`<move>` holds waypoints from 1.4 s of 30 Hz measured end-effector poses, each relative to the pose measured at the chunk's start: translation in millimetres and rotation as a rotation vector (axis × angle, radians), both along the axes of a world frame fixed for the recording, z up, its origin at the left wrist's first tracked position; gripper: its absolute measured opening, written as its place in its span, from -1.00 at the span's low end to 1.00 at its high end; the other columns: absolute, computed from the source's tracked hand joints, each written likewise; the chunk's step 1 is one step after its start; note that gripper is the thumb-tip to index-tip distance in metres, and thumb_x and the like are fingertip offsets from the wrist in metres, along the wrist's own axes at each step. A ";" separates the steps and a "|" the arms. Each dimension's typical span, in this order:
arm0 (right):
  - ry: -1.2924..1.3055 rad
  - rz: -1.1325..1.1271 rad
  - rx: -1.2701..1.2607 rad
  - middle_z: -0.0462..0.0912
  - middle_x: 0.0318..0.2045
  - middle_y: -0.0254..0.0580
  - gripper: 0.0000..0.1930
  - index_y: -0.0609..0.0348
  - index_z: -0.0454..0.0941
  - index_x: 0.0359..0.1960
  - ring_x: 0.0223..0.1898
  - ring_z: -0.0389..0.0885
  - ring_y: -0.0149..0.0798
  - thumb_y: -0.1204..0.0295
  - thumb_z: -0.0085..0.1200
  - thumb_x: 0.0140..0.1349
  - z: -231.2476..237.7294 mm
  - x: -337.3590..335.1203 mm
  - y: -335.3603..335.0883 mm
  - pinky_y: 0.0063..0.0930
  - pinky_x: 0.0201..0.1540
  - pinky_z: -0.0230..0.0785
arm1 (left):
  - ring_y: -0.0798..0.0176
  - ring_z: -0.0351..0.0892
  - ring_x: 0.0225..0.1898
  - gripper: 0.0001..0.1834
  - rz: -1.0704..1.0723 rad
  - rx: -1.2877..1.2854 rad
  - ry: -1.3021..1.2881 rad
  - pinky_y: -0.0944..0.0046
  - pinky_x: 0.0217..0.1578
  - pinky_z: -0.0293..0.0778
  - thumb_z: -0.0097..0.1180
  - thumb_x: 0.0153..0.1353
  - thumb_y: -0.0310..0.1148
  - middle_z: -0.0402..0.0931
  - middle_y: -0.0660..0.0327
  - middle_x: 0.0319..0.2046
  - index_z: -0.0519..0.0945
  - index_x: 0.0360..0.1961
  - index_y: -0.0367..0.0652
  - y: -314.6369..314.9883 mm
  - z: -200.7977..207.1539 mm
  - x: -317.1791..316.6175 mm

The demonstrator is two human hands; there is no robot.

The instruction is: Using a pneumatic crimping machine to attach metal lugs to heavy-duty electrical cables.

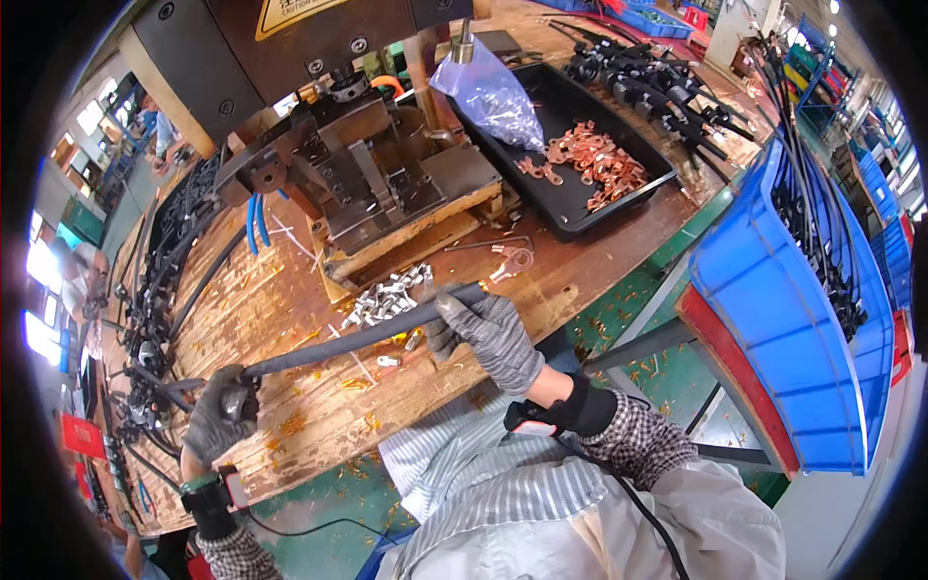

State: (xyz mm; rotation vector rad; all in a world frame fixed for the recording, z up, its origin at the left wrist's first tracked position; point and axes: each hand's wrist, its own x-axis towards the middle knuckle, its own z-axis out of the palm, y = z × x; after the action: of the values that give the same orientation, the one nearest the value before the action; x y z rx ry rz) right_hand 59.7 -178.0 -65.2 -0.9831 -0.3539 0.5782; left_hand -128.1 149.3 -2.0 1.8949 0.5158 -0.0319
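A thick black cable (348,346) stretches between my two gloved hands, slanting up to the right over the wooden table. My left hand (220,418) is closed around its left part, next to a dark rounded piece. Near the other end, my right hand (491,340) grips the cable with thumb and fingers; the orange-tinted tip pokes out just past them. Silver metal sleeves (389,298) lie in a small pile behind the cable. Above my right hand, a flat ring-ended terminal (512,263) rests on the table.
A press machine (387,184) stands at the back. Beside it, a black tray (570,230) holds copper lugs (604,164) and a plastic bag (491,97). Black cables line the left edge; more lie at the back right. A blue bin (773,290) with cables stands right.
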 end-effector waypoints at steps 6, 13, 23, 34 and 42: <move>-0.004 0.028 0.066 0.54 -0.59 -0.24 -0.77 0.29 0.46 -0.24 -0.58 0.51 -0.44 0.35 -0.07 0.22 -2.4 -11.4 16.6 -0.60 -0.52 0.40 | 0.20 0.42 -0.10 -0.47 -0.221 0.851 -0.307 0.28 -0.08 0.34 0.26 -0.10 -0.25 0.43 0.16 -0.16 0.41 -0.07 -0.18 -87.4 13.6 59.7; -0.004 0.138 0.103 0.53 -0.48 -0.28 -0.71 0.29 0.42 -0.15 -0.46 0.52 -0.44 0.34 0.01 0.18 21.5 -8.4 9.6 -0.60 -0.43 0.43 | -0.01 0.50 -0.30 -0.71 -0.428 0.665 -0.498 0.22 -0.25 0.40 0.03 0.13 -0.27 0.49 0.07 -0.30 0.48 -0.18 -0.23 -140.3 -17.5 105.6; -0.251 0.017 0.101 0.56 -0.37 -0.24 -0.65 0.25 0.40 -0.05 -0.36 0.54 -0.42 0.39 0.08 0.13 67.7 45.8 -39.4 -0.54 -0.28 0.46 | 0.23 0.41 -0.56 -0.77 -0.391 0.373 -0.329 0.30 -0.48 0.32 -0.07 0.20 -0.30 0.44 0.15 -0.59 0.51 -0.28 -0.26 -129.2 23.8 93.1; -0.185 -0.019 -0.041 0.55 -0.61 -0.21 -0.83 0.32 0.51 -0.43 -0.63 0.50 -0.45 0.42 0.05 0.14 63.4 35.9 -39.6 -0.59 -0.58 0.40 | 0.42 0.33 -0.67 -0.70 -0.354 0.227 -0.037 0.39 -0.63 0.25 -0.03 0.20 -0.22 0.33 0.27 -0.74 0.52 -0.25 -0.26 -134.9 50.4 105.7; -0.136 0.011 -0.132 0.55 -0.63 -0.16 -0.80 0.32 0.48 -0.46 -0.68 0.51 -0.39 0.38 0.06 0.13 44.9 34.1 -50.1 -0.56 -0.66 0.42 | 0.20 0.48 -0.60 -0.76 -0.495 0.465 -0.167 0.29 -0.54 0.37 0.04 0.14 -0.34 0.47 0.06 -0.61 0.54 -0.19 -0.21 -136.5 28.2 103.6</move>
State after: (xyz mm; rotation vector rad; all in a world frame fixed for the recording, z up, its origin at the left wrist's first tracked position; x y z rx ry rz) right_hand 93.9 -228.1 -20.3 -1.1515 -0.4464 0.5513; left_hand -24.5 12.8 26.3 2.4157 -0.0817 -0.0824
